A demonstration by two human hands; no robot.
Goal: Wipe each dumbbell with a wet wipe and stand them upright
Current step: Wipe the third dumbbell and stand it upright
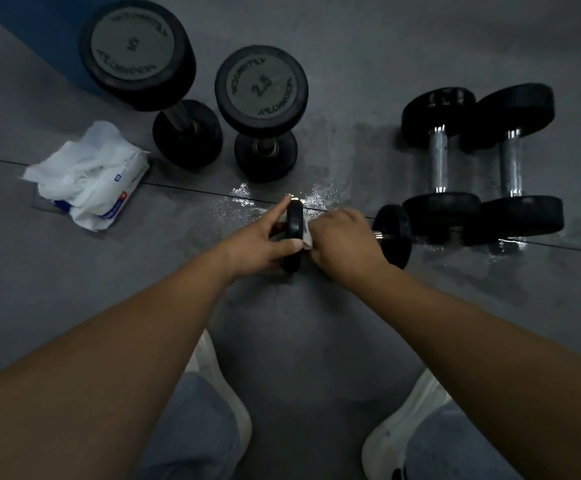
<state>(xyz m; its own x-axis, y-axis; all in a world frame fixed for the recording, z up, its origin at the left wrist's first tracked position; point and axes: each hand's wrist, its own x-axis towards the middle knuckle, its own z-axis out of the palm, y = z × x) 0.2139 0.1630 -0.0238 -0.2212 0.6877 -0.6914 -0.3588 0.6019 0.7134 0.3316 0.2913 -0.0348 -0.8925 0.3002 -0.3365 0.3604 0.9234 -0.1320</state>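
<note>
Five dumbbells are sitting on a grey rubber floor (316,327), which is shining with wet patches (247,199) around a thin seam (192,189) running left to right. A blue strip (36,29) is showing in the far left corner.

The dumbbell marked 5 (136,53) and the dumbbell marked 2.5 (261,86) are standing upright at the far left. Two chrome-handled dumbbells (438,157) are lying side by side on the right.

The small dumbbell (393,237) is lying on its side in the middle, just near of the seam. The left hand (261,242) is gripping its left plate, thumb on the near rim and forefinger reaching over the far rim. The right hand (344,242) is curling over the handle, clutching a white wet wipe (307,234) and hiding nearly all of the bar.

An opened wipes pack (91,178) is lying at the left, its print too blurred for reading. White shoes (396,438) and jeans are being cut off at the near edge.
</note>
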